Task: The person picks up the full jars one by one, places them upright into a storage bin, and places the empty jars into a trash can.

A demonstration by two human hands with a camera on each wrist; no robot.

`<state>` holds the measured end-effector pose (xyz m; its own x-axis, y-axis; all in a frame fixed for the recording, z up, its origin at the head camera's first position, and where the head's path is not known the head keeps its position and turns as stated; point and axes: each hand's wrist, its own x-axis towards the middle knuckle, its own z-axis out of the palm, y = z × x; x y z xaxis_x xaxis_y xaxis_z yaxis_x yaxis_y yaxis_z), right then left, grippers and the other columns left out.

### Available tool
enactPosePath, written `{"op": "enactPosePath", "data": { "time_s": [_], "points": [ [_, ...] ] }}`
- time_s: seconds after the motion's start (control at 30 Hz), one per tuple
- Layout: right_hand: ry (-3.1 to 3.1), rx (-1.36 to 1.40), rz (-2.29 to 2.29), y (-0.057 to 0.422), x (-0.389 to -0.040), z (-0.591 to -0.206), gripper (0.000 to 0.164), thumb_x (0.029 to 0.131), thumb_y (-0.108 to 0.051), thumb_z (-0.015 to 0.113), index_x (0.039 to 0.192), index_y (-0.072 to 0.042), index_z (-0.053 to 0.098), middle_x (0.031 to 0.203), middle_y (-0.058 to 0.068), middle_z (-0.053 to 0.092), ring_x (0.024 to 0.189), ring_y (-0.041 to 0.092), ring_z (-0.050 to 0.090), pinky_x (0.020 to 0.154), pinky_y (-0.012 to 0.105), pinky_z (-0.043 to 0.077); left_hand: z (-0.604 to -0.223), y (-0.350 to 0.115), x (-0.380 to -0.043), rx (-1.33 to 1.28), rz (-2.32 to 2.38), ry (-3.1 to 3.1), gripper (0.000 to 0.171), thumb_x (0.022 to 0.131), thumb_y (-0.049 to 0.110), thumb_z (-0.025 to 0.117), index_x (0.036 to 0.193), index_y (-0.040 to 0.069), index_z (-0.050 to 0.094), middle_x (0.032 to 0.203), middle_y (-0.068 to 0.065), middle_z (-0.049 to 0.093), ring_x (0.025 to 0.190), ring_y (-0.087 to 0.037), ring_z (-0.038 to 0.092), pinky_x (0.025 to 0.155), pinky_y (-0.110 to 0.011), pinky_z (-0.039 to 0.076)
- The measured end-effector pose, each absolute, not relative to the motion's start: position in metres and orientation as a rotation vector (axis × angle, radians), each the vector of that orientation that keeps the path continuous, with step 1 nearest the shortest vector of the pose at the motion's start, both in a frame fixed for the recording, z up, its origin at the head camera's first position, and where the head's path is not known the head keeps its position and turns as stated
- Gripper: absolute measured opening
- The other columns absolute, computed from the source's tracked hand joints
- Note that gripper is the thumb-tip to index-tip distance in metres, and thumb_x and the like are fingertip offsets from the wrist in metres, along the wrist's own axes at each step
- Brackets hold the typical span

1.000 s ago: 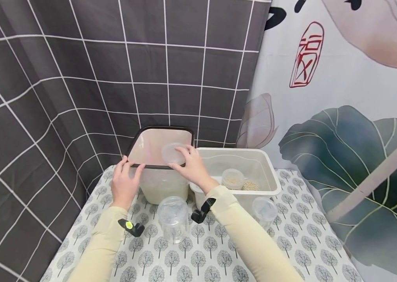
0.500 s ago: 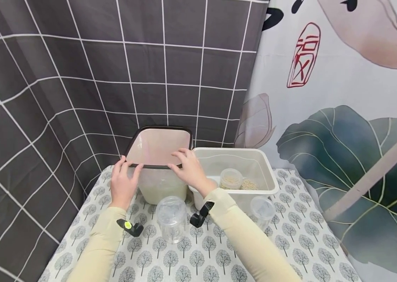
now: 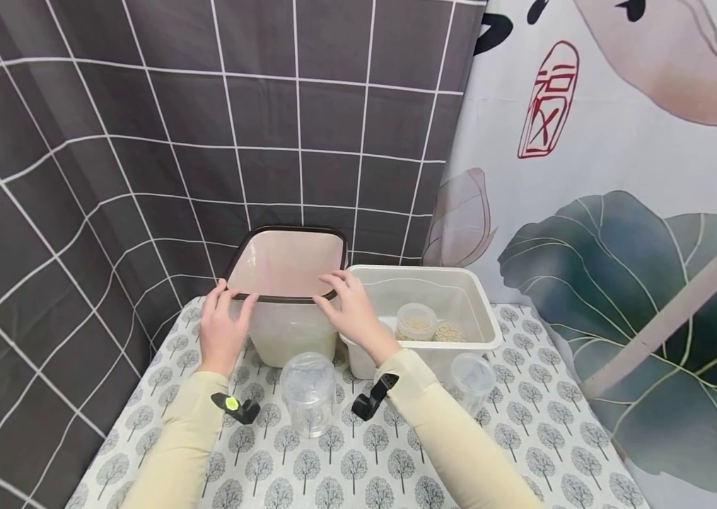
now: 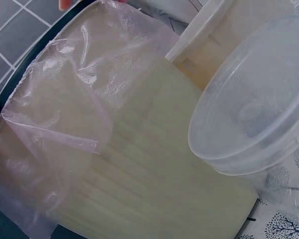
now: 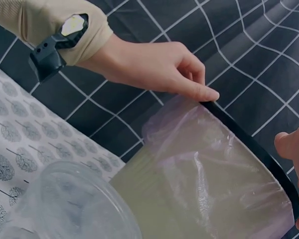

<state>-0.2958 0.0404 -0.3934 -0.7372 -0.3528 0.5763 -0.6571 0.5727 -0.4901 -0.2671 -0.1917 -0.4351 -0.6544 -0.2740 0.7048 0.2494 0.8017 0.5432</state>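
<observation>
A pale bin (image 3: 291, 334) with a black rim (image 3: 288, 298) stands at the back, lined with a pink plastic bag (image 4: 84, 84) folded over its edge. My left hand (image 3: 223, 331) grips the rim at the left; in the right wrist view its thumb (image 5: 204, 92) lies on the black edge. At the right front corner is my right hand (image 3: 355, 311), thumb and fingers apart, nothing visible between them. Whether its fingers touch the rim is unclear. In front of the bin stands a clear plastic jar (image 3: 310, 396). The bin's bottom is hidden.
Right of the bin, a white tub (image 3: 492, 332) holds a round clear container (image 3: 416, 322) and loose beans (image 3: 448, 332). Another clear jar (image 3: 471, 382) stands before the tub. Dark gridded cloth (image 3: 174, 106) hangs behind the tree-patterned table (image 3: 358, 466).
One second ago my right hand held a round clear lid over the bin. It let go, and the lid is out of sight. The right hand then shifted slightly right; the left stayed.
</observation>
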Motion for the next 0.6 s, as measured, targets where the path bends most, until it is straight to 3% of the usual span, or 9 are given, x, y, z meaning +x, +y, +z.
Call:
{"op": "enactPosePath", "data": {
  "time_s": [0.6],
  "points": [
    [-2.316,0.658,1.083,0.079,-0.258,-0.417,0.039,0.087,-0.023,0.065,0.121,-0.006,0.058,0.126,0.014,0.051,0.119,0.03,0.046,0.099,0.045,0.038,-0.435,-0.191,-0.266,0.021,-0.791,-2.168,0.04,0.086,0.033,0.066,0.106,-0.001,0.061,0.131,-0.02,0.048,0.124,-0.034,0.042,0.1,-0.046,0.036]
  ]
}}
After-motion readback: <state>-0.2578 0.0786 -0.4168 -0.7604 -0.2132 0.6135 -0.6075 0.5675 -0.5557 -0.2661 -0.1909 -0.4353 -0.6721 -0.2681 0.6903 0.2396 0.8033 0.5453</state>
